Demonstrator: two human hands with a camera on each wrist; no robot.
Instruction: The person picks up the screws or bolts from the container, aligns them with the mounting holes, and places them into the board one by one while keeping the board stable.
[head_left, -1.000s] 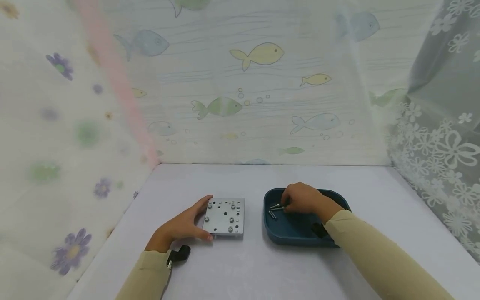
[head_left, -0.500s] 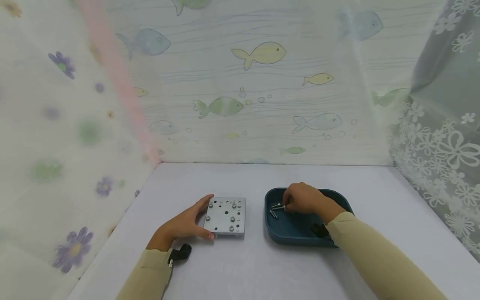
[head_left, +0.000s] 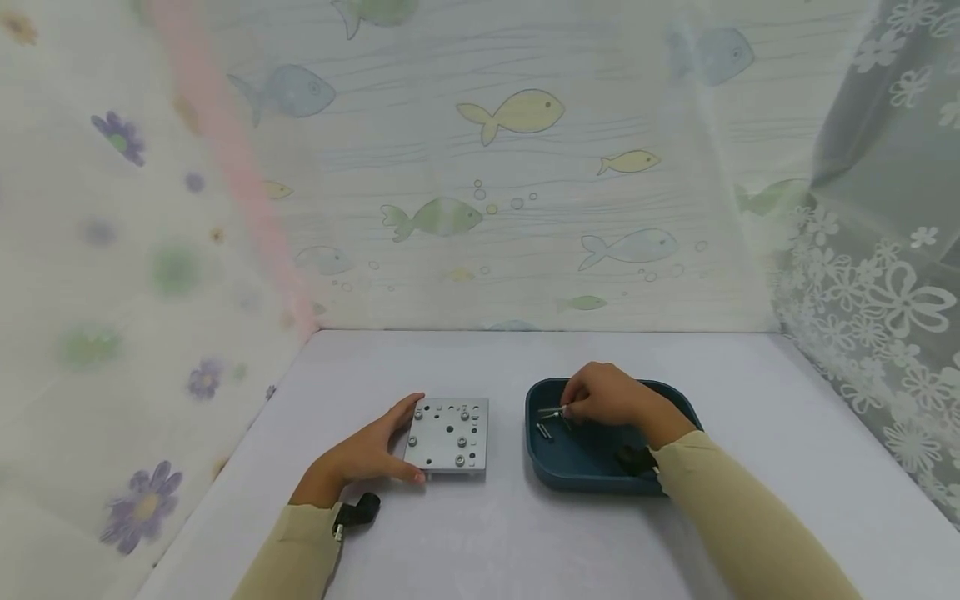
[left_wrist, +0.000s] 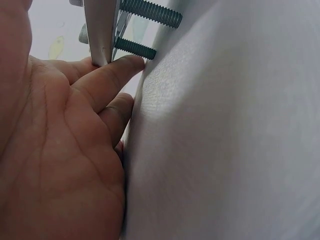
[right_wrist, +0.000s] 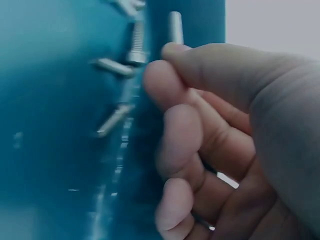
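A square silver metal plate [head_left: 442, 446] with holes and several socket head screws lies left of centre on the table. My left hand [head_left: 367, 450] holds it by its left side, thumb at the near corner and fingertips at the far one. In the left wrist view, threaded screw shanks [left_wrist: 152, 13] stick out beneath the plate, a fingertip right by the shorter one. My right hand [head_left: 611, 396] is inside the dark blue tray [head_left: 600, 483]. Its thumb and index finger pinch a silver screw [right_wrist: 176, 27], whose lower end the fingers hide; the other fingers are curled.
Several loose screws [right_wrist: 136, 45] lie in the tray near the pinching fingertips. The white table [head_left: 480, 550] stretches around plate and tray. A fish-print curtain [head_left: 480, 275] hangs behind, with a flower-print one [head_left: 150, 333] at left and grey lace [head_left: 885, 292] at right.
My right fingertips have shifted slightly among the screws, and the thin screw at them now lies more level. The left hand and plate keep their place; the head view moved slightly.
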